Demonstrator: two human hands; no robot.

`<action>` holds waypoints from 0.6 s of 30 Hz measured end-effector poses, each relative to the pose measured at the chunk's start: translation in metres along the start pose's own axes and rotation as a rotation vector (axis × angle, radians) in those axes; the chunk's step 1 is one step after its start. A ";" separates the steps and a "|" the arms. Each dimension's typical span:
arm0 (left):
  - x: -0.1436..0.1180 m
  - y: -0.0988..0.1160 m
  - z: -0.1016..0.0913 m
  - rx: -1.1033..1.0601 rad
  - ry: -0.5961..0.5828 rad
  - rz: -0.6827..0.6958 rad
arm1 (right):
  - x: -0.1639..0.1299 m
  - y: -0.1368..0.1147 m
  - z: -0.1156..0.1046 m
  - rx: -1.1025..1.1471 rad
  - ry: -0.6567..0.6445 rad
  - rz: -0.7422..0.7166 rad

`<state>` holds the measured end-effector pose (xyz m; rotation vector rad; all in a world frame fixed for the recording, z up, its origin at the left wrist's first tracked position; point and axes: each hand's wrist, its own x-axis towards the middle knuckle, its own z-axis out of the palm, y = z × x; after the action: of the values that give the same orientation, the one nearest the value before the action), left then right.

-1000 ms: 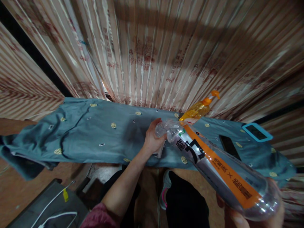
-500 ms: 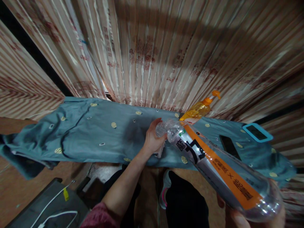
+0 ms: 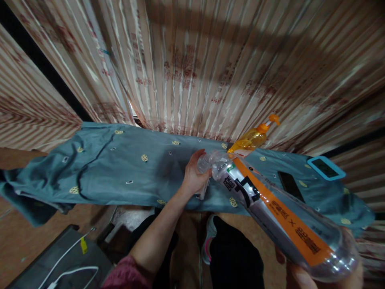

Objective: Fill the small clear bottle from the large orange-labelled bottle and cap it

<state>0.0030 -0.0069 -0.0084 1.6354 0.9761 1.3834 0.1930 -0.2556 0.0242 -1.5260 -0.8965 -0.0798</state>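
While a blue-green cloth with small yellow dots [image 3: 105, 168] lies spread over the desk across the middle of the frame, a grey box with white cables [image 3: 69, 265] sits in the lower left corner. Behind the cloth hangs a striped pink and cream curtain [image 3: 192, 64], filling the whole top of the frame.

Near the middle, the left hand [image 3: 194, 176] reaches forward, and its grip is closed around the neck end of a big clear plastic bottle with an orange and black label [image 3: 270, 212]. The bottle slants from the middle of the frame down to the lower right corner. There the right hand [image 3: 300, 277] holds its round bottom from below, with only a few fingers in sight.

Just behind the bottle's neck stands an orange pump bottle [image 3: 251, 138] at the far edge of the cloth. Further right, a dark phone [image 3: 290, 185] lies flat on the cloth, and a second phone in a light blue case [image 3: 325, 167] lies near the right edge.
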 end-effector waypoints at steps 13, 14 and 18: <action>0.000 0.001 0.000 -0.014 0.002 -0.025 | 0.002 -0.020 0.007 0.067 0.050 0.114; 0.000 0.001 0.000 -0.013 0.005 -0.024 | 0.002 -0.021 0.007 0.063 0.057 0.102; 0.000 0.001 0.000 -0.016 0.004 -0.003 | 0.001 -0.016 0.004 0.038 0.029 0.050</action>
<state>0.0032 -0.0071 -0.0071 1.6191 0.9673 1.3896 0.1833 -0.2532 0.0369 -1.5072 -0.8319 -0.0477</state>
